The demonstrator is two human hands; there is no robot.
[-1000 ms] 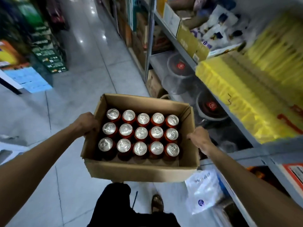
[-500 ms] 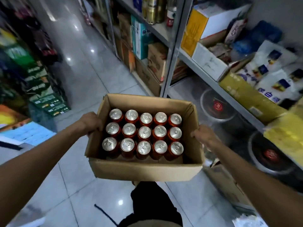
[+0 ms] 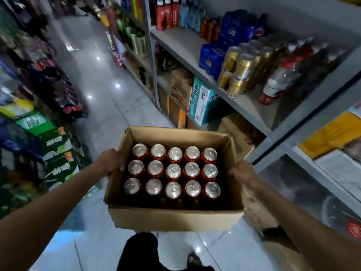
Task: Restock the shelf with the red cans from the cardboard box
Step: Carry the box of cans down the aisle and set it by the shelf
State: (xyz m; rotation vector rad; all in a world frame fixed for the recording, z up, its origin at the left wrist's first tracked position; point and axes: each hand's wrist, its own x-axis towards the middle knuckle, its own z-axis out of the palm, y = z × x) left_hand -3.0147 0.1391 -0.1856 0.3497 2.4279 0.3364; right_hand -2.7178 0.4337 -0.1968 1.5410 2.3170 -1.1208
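Note:
An open cardboard box (image 3: pixel 175 219) is carried at waist height over the aisle floor. Inside stand several red cans (image 3: pixel 173 171) with silver tops, upright in three rows. My left hand (image 3: pixel 109 161) grips the box's left wall, fingers curled over its rim. On the other side, my right hand (image 3: pixel 243 173) holds the right wall from outside. The grey metal shelf (image 3: pixel 197 61) runs along the right, with a bare stretch of board beside blue packs and gold cans (image 3: pixel 239 71).
Red-capped bottles (image 3: pixel 277 85) lie on the same shelf. Cartons (image 3: pixel 203 100) fill the level below. Stacked drink crates (image 3: pixel 56 153) line the aisle's left side. The tiled floor (image 3: pixel 101 90) runs ahead between them. My leg and sandalled foot (image 3: pixel 193 260) show below the box.
I have walked forward along the aisle with the box held the same way. The yellow packs and pots slid out of view; the drinks shelf with gold cans and blue packs came in.

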